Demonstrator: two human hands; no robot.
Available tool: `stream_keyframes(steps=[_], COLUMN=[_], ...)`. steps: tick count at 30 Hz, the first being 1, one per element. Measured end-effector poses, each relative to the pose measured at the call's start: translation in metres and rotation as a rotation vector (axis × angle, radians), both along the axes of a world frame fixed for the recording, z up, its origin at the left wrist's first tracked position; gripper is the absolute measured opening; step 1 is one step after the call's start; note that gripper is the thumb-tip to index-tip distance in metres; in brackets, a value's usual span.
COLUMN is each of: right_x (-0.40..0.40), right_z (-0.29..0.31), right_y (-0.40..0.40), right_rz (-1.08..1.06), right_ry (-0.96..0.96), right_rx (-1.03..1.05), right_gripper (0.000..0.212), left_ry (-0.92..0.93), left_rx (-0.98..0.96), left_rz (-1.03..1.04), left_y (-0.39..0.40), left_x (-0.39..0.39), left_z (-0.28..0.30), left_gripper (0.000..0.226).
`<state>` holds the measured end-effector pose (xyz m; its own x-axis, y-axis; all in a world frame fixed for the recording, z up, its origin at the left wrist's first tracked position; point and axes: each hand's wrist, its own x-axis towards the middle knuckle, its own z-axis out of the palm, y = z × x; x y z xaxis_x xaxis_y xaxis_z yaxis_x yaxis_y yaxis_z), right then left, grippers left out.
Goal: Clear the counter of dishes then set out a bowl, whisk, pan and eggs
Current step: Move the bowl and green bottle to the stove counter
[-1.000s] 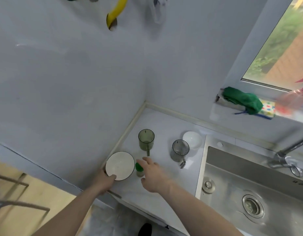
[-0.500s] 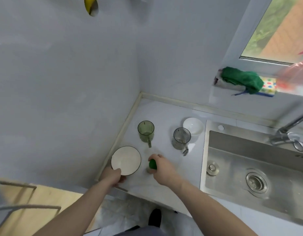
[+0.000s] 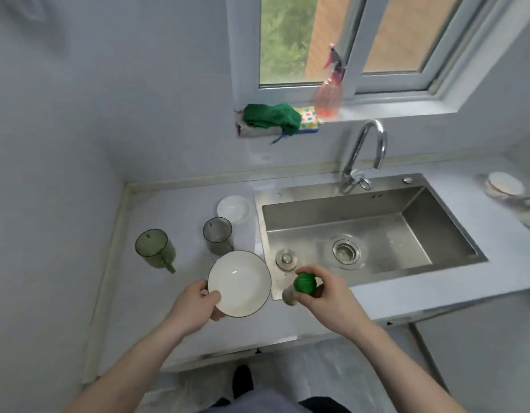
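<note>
My left hand [image 3: 195,304] grips the near-left rim of a white bowl with a dark edge [image 3: 240,283], held above the counter [image 3: 180,210] beside the sink. My right hand [image 3: 329,293] holds a small bottle with a green cap [image 3: 302,284] over the sink's front-left corner. On the counter stand a green glass mug [image 3: 155,248], a grey ribbed glass mug [image 3: 217,238] and a small white bowl [image 3: 234,208] behind it.
A steel sink [image 3: 362,231] with a drain and plug fills the middle right, with a faucet [image 3: 365,153] behind it. On the windowsill lie a green cloth [image 3: 271,116], a sponge and a pink spray bottle [image 3: 329,90]. More dishes [image 3: 505,186] sit far right.
Both hands have lifted their things off the counter and carried them right toward the sink. My view has swung right, and the window and the whole sink now show.
</note>
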<state>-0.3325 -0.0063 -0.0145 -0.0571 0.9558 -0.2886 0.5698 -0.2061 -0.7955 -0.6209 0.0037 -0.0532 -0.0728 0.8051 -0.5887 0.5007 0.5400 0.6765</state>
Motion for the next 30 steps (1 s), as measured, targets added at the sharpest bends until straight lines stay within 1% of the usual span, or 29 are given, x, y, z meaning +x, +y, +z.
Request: stream_keyframes(steps=[4, 7, 9, 15, 21, 24, 28, 30], right_x=[0.051, 0.1, 0.127, 0.224, 0.315, 0.347, 0.382, 0.402], right_z=[0.021, 0.027, 0.035, 0.046, 0.053, 0.056, 0.057, 0.055], right_y=[-0.028, -0.057, -0.076, -0.147, -0.223, -0.257, -0.298, -0.321], right_rz=[-0.158, -0.295, -0.352, -0.547, -0.748, -0.868, -1.016, -1.125], right_ry=[0.015, 0.043, 0.042, -0.002, -0.02, -0.025, -0.006, -0.002], right_rx=[0.038, 0.07, 0.085, 0.101, 0.114, 0.123, 0.129, 0.138], right_gripper=[0.038, 0.039, 0.038, 0.036, 0.034, 0.033, 0.033, 0.033], left_ry=[-0.05, -0.092, -0.108, -0.11, -0.156, -0.178, -0.158, -0.148], left_rx=[0.049, 0.044, 0.029, 0.003, 0.012, -0.005, 0.002, 0.003], left_rz=[-0.138, -0.252, -0.291, -0.458, -0.646, -0.736, -0.866, -0.96], left_y=[0.014, 0.014, 0.01, -0.016, -0.052, -0.066, -0.077, -0.083], left_x=[0.063, 0.12, 0.152, 0.262, 0.382, 0.431, 0.493, 0.534], left_z=[0.026, 0.039, 0.045, 0.063, 0.079, 0.083, 0.089, 0.09], left_gripper=[0.016, 0.022, 0.021, 0.016, 0.016, 0.016, 0.014, 0.014])
